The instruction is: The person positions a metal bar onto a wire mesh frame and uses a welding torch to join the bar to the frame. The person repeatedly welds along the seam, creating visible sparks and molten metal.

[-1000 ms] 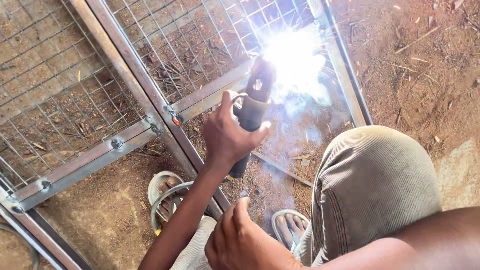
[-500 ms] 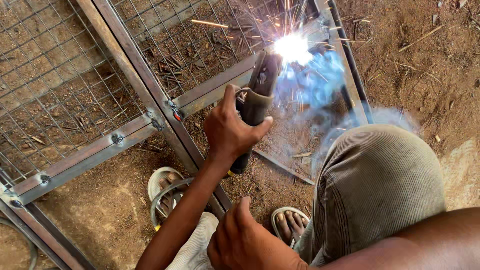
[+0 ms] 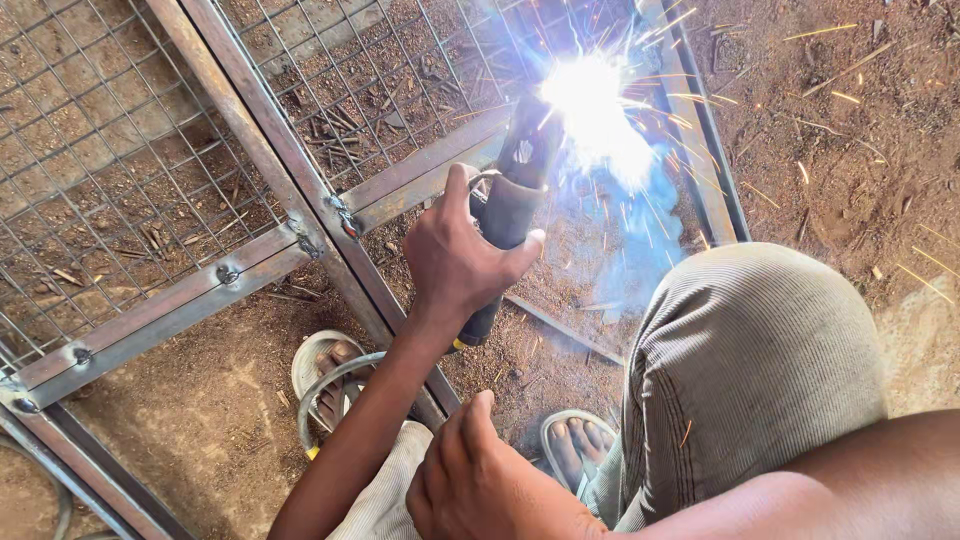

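My left hand [image 3: 455, 265] grips the dark handle of a welding electrode holder [image 3: 505, 215], thumb stretched up along it. The holder's tip meets a steel frame bar [image 3: 420, 170], where a white-blue arc [image 3: 595, 115] throws sparks and bluish smoke. My right hand [image 3: 475, 480] sits low in the middle, against my left forearm, thumb raised; its fingers are hidden. The frame, with wire mesh [image 3: 110, 170] inside it, lies flat on brown dirt.
My bent knee in grey trousers [image 3: 755, 360] fills the lower right. Two sandalled feet [image 3: 325, 370] [image 3: 575, 450] stand on the dirt beside the frame. A cable [image 3: 330, 395] loops by the left foot. A loose thin rod [image 3: 560, 325] lies under the arc.
The arc has flared much brighter and wider than half a second ago, with more sparks. Both hands have stayed almost where they were.
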